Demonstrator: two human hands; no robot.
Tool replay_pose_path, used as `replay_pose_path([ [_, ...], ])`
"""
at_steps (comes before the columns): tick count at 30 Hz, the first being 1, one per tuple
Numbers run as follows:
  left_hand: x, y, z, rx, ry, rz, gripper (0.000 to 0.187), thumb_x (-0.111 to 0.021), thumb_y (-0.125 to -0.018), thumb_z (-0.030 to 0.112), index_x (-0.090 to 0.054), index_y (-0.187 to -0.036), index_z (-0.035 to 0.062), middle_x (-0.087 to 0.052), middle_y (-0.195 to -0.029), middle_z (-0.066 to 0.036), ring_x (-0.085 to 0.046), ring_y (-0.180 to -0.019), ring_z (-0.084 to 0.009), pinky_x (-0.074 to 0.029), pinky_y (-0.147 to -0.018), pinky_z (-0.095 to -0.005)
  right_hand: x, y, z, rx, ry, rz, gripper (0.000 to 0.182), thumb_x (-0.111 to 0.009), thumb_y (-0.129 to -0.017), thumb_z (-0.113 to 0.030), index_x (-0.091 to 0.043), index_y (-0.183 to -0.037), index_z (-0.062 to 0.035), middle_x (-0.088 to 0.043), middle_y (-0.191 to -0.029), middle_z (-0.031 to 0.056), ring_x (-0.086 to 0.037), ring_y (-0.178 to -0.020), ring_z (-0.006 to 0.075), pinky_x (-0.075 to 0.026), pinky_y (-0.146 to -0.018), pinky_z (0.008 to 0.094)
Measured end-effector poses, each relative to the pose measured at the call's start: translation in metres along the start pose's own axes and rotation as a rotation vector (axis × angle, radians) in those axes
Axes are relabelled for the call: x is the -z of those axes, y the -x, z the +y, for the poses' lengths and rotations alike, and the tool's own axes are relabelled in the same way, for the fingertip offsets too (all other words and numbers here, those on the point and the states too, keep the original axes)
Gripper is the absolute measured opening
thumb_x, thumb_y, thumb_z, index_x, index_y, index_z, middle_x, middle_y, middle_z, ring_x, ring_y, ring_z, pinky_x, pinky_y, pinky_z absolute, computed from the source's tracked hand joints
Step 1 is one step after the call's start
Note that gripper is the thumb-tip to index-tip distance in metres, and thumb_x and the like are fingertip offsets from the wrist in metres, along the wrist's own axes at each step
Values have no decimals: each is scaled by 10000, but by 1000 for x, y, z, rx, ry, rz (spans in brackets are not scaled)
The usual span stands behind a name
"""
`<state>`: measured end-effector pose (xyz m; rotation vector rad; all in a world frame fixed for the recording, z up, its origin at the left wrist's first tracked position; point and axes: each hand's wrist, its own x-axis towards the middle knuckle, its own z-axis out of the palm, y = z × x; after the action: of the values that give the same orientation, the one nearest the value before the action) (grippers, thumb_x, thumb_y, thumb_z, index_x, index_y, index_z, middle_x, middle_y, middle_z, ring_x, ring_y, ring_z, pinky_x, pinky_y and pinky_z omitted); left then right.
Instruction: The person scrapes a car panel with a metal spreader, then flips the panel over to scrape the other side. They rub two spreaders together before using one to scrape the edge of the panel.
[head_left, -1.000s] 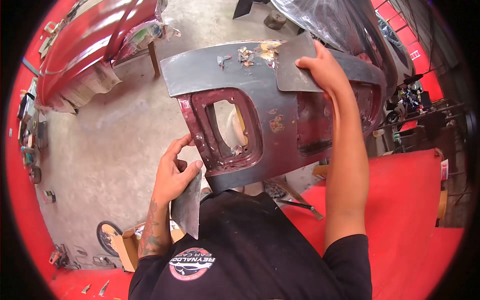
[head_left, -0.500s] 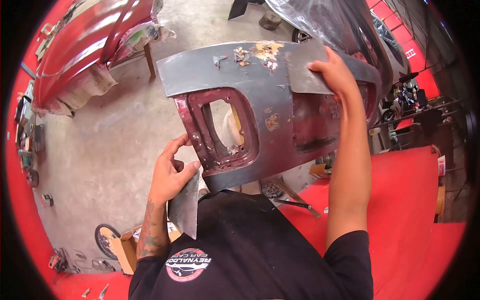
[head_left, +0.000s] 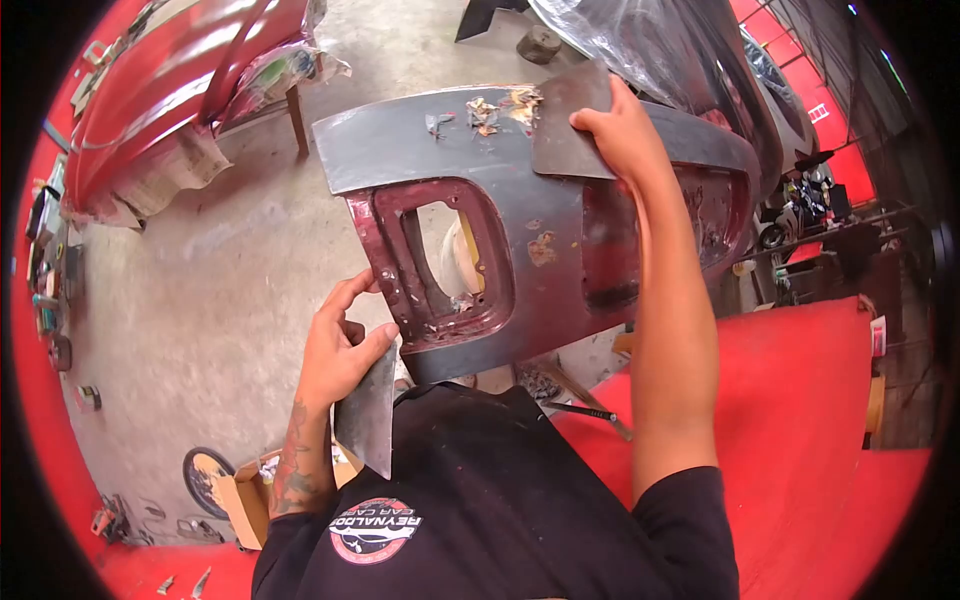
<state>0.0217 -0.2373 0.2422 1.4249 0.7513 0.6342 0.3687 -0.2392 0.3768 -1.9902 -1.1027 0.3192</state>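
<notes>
A grey and dark red car panel (head_left: 545, 215) with recessed openings lies before me. My right hand (head_left: 625, 130) grips a flat grey plate (head_left: 570, 125), which lies over the panel's upper part, beside loose tan and grey flakes (head_left: 483, 115). At the panel's lower left corner is my left hand (head_left: 345, 345), its fingertips at the panel's edge. A second thin grey plate (head_left: 368, 415) is held under its thumb and hangs down beside my shirt. A patch of chipped paint (head_left: 542, 248) shows between the openings.
A red car body part (head_left: 180, 95) stands at the upper left, partly masked with paper. Plastic sheeting (head_left: 620, 40) covers a dark car at the top right. A cardboard box (head_left: 245, 505) and a wheel (head_left: 207, 480) are at the lower left. Red covering (head_left: 780, 390) lies at the right.
My right hand has moved left across the panel with its plate, which now covers part of the tan flakes. My left hand is nearly unmoved.
</notes>
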Motion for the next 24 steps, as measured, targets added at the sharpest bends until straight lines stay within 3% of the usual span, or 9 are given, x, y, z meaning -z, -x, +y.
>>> replay_pose_path([
  [7, 0, 1, 3, -8, -9, 2, 651, -703, -769, 76, -462, -1365, -31, -545, -1241, -91, -454, -525, -14, -378, -468, -197, 11, 0, 21, -54, -310, -63, 520, -642, -732, -71, -507, -1222, 39, -645, -1007, 141, -614, -817, 193, -498, -715, 305],
  [8, 0, 1, 3, -4, -13, 1, 651, -703, -769, 76, -462, -1365, -31, -545, -1241, -91, -454, -525, -14, -378, -468, -197, -1, -5, 16, -12, -97, -35, 559, -641, -737, -74, -494, -1265, 37, -646, -1025, 138, -612, -788, 191, -497, -695, 300],
  [13, 2, 0, 2, 0, -18, -6, 656, -703, -764, 66, -459, -1366, -33, -541, -1253, -87, -455, -527, -17, -391, -477, -199, 13, 5, -6, -48, 19, -77, 577, -640, -745, -74, -472, -1280, 63, -654, -1012, 160, -628, -795, 214, -503, -704, 307],
  [15, 1, 0, 4, -7, -16, 6, 662, -707, -762, 70, -458, -1367, -33, -541, -1254, -88, -456, -530, -19, -392, -480, -199, 23, -1, 17, -59, -303, -153, 596, -643, -745, -91, -453, -1282, 84, -661, -1012, 189, -652, -837, 238, -511, -734, 312],
  [17, 0, 2, 4, -6, -24, 4, 668, -711, -759, 74, -458, -1368, -33, -540, -1254, -89, -457, -533, -21, -392, -482, -198, 6, -6, 17, -92, -312, -150, 576, -631, -741, -70, -464, -1271, 78, -656, -1064, 203, -658, -913, 242, -510, -773, 306],
  [19, 1, 0, 5, 9, -43, -5, 651, -696, -787, 116, -456, -1375, -29, -530, -1258, -72, -446, -552, -8, -364, -487, -194, -24, -18, 17, 152, 15, -20, 558, -625, -732, -48, -480, -1259, 67, -645, -1076, 185, -644, -925, 220, -507, -779, 302],
  [20, 1, 0, 5, 11, -50, -15, 651, -696, -787, 116, -456, -1375, -29, -530, -1258, -72, -446, -552, -8, -364, -487, -194, -23, -15, -1, 53, 54, -98, 577, -632, -730, -55, -479, -1274, 62, -634, -1077, 152, -627, -923, 196, -501, -786, 299],
  [23, 2, 0, 7, 19, -26, -14, 681, -719, -749, 73, -457, -1368, -34, -541, -1244, -86, -458, -550, -24, -400, -493, -200, -3, -4, -2, 105, -128, -169, 518, -636, -769, -75, -494, -1258, 22, -641, -1020, 109, -617, -828, 164, -504, -758, 281],
  [24, 2, 0, 6, 9, -33, -8, 678, -717, -747, 70, -459, -1365, -37, -543, -1241, -88, -457, -551, -24, -402, -493, -201, 10, -5, 8, 7, -115, -180, 527, -639, -776, -76, -488, -1273, 20, -640, -1035, 98, -625, -846, 152, -509, -759, 280],
])
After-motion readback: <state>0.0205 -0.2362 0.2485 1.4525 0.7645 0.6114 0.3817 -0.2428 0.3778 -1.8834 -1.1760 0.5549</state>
